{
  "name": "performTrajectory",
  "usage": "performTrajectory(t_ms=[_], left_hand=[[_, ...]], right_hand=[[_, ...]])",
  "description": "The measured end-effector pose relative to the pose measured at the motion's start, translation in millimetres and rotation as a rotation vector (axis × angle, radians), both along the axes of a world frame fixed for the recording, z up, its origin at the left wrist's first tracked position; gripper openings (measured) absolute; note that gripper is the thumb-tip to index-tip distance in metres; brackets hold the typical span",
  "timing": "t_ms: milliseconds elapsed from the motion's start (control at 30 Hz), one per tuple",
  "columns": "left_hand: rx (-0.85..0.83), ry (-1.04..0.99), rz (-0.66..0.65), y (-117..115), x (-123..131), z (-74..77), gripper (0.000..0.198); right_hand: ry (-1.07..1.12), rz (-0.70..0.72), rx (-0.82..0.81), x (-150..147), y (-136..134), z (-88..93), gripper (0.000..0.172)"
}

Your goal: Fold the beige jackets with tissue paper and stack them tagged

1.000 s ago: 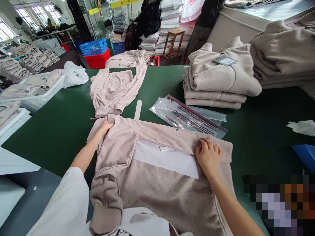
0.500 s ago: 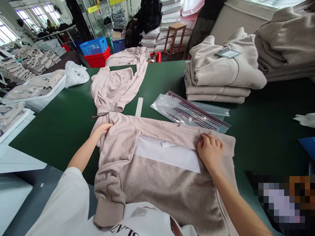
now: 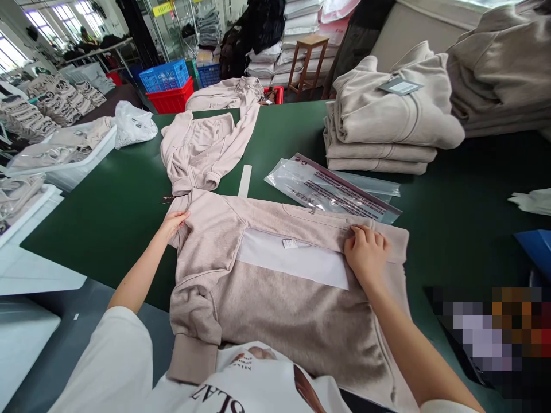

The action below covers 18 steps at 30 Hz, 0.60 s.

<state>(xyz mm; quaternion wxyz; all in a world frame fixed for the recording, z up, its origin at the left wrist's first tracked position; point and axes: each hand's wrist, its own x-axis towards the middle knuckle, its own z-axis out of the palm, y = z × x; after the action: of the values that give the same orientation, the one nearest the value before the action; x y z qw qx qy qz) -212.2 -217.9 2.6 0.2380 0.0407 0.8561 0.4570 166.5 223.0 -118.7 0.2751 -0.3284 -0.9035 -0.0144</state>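
Observation:
A beige sweatshirt (image 3: 279,312) lies spread in front of me, its far side folded inward over a white sheet (image 3: 297,269). A small white label (image 3: 290,244) shows at the edge of that fold. My left hand (image 3: 175,222) pinches the sweatshirt at its left end, near the neck. Curled over the folded strip close to the cuff on the right, my right hand (image 3: 368,246) grips the fabric; its thumb is partly hidden. The near sleeve hangs toward my body, ending in a wide cuff (image 3: 193,358).
Printed clear plastic bags (image 3: 333,189) lie just beyond the sweatshirt, beside a white strip (image 3: 245,181). Another beige garment (image 3: 200,152) is at the far left. Folded garments (image 3: 387,120) are stacked at the back right. White bins (image 3: 81,160) stand along the left table edge (image 3: 55,226).
My left hand has shifted slightly left along the sweatshirt's neck end. The right hand keeps its place on the folded strip. The whole view has moved slightly.

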Motion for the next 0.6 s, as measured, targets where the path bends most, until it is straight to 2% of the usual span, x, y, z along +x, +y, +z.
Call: performTrajectory(t_ms=[133, 400, 600], left_hand=[[-0.046, -0.12, 0.039, -9, 22, 0.8, 0.045], [0.121, -0.185, 0.078, 6, 45, -4.7, 0.029], [0.094, -0.136, 0.106, -11, 57, -8.2, 0.044]], right_hand=[[0.008, -0.021, -0.036, -1, 5, -4.1, 0.035], [-0.03, -0.019, -0.038, 0, 10, -7.8, 0.038], [-0.059, -0.031, -0.035, -1, 4, -6.5, 0.039]])
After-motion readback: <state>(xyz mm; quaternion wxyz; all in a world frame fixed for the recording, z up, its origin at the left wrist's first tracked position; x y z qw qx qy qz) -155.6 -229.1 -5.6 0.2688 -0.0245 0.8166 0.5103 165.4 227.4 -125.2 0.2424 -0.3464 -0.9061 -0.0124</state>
